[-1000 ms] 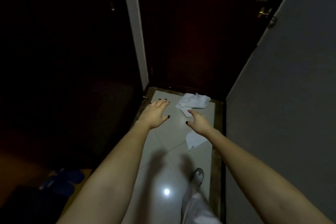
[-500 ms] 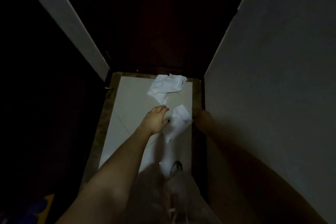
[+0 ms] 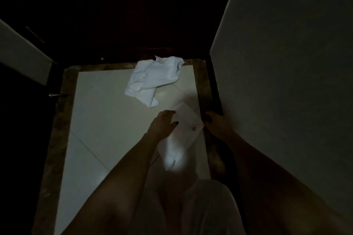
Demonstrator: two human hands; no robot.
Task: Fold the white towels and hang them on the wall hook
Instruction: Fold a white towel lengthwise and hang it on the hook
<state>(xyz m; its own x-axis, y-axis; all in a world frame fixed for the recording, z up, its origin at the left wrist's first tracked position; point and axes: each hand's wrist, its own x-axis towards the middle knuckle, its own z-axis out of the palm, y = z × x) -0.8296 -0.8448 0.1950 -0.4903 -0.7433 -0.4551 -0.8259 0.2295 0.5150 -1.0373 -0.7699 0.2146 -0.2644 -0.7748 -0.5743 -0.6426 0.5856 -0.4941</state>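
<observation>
Two white towels are on the pale tiled floor (image 3: 107, 120) in dim light. The far towel (image 3: 154, 78) lies crumpled by the dark door. The near towel (image 3: 184, 131) stretches between my hands, its lower end trailing toward my legs. My left hand (image 3: 162, 125) holds its left edge with the thumb on top of the cloth. My right hand (image 3: 216, 125) grips its right corner with curled fingers, close to the wall's base. No wall hook is in view.
A grey wall (image 3: 286, 63) runs along the right, with a dark skirting strip (image 3: 214, 89) at its foot. A dark door (image 3: 143, 15) closes the far end. A white door frame (image 3: 23, 59) stands at left. A brown marble border (image 3: 57, 120) edges the tiles.
I have bent lower and closer to the floor. Both hands went from reaching over the towels to taking hold of the near towel at its two sides.
</observation>
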